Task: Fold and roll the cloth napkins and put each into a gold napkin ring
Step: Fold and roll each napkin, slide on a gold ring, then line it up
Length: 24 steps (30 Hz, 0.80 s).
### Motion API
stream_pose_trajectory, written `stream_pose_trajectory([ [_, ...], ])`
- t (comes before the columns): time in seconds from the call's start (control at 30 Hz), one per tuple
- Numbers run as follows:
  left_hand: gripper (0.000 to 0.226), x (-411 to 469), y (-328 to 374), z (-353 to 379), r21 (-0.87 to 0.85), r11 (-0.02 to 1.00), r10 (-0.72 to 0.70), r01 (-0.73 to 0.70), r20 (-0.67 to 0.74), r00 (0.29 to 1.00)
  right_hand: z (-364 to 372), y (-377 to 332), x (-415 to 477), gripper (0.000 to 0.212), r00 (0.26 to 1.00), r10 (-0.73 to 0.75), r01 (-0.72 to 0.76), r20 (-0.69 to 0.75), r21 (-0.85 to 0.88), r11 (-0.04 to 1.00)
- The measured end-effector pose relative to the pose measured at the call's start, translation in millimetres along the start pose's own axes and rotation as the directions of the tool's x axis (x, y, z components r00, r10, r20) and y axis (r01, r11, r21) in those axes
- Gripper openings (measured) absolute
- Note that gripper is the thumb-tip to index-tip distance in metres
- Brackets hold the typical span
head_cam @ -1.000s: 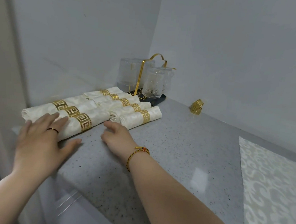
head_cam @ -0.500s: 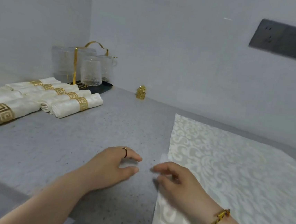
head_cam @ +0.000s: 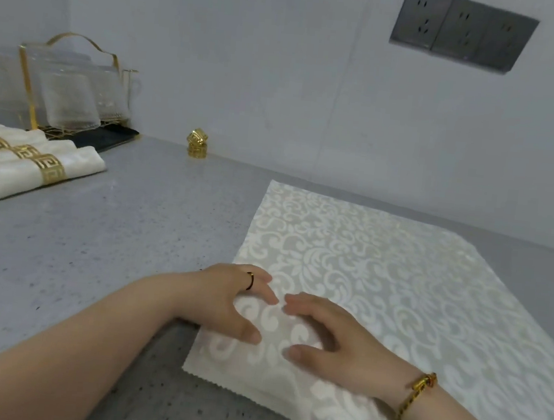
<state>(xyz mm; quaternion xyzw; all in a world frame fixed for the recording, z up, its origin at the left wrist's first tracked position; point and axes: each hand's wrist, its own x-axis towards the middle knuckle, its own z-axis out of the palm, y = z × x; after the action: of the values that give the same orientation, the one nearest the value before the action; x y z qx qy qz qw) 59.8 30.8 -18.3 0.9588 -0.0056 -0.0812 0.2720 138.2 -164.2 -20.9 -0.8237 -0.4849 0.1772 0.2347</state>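
Napkin point(head_cam: 379, 287) lies flat near the counter's point(head_cam: 111, 261) front edge, and both hands, left point(head_cam: 236, 302) and right point(head_cam: 331, 330), rest curled and open on its near-left corner, holding nothing. A clean fold probably needs both to pinch that edge evenly, keeping corners aligned.

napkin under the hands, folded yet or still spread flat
Spread flat. The patterned napkin lies open in a single layer on the counter, with no fold showing; the left hand and right hand rest on its near left corner.
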Motion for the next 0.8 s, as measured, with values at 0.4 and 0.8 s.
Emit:
stream_pose_trajectory([
  [0.4,0.084,-14,-27,13,0.064,0.995,0.071,-0.082,0.165,0.984,-1,6,2,0.05,0.995,-0.092,0.091,-0.034,-0.041,0.995],
  [0.8,0.051,-20,-13,1,-0.341,0.939,0.013,-0.051,-0.113,0.993,3,9,0,0.038,0.992,-0.086,0.09,-0.096,0.028,0.996],
])
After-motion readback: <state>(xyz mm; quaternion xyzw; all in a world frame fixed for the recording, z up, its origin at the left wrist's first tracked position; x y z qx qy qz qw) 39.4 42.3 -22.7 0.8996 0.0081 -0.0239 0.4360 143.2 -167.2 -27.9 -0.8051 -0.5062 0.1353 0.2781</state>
